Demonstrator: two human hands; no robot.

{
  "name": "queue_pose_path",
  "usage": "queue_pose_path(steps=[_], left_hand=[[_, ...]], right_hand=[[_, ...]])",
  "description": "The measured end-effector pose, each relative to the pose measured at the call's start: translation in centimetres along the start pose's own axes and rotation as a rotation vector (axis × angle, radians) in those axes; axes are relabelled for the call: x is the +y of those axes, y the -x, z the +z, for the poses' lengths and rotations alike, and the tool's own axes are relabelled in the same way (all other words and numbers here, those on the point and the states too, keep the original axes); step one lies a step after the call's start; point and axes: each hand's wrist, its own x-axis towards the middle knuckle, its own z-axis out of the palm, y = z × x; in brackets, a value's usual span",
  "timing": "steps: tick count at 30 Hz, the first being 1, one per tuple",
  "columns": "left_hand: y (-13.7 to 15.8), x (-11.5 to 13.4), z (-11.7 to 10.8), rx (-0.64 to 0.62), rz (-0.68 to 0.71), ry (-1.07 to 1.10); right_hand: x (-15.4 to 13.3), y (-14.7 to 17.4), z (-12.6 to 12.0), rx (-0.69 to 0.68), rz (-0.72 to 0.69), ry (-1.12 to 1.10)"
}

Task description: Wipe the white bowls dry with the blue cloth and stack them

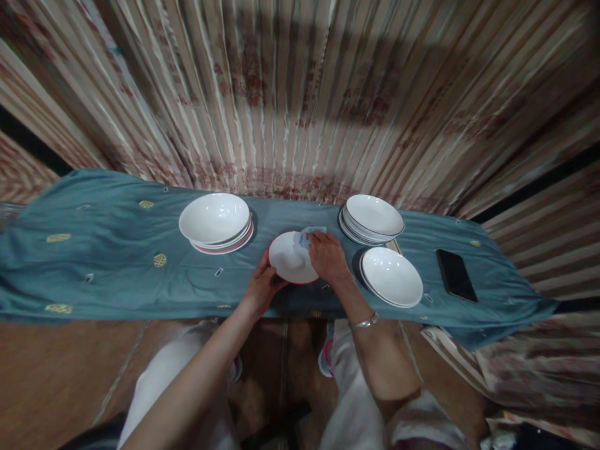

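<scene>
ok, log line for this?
left hand: grips red-rimmed dish | right hand: holds blue cloth against dish | dish stacks: one left, two right | phone: rightmost

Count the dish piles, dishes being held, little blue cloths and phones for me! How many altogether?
Dish piles: 3
Held red-rimmed dish: 1
Little blue cloth: 1
Phone: 1
Total: 6, counting each pile as one

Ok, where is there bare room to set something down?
Widest: the teal tablecloth left of the left stack. Smaller: the patch right of the phone. Crowded: between the rear right stack and front right stack, and mid-table, where the left hand holds a red-rimmed dish.
</scene>
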Motion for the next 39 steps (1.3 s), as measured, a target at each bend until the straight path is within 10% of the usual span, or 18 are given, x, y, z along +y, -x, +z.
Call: queue_pose_path(steps=[39], left_hand=[[0.2,0.0,0.3,0.008,0.003,0.011]], right_hand=[[2.9,5.7,-0.8,-0.009,-0.135,-0.413]])
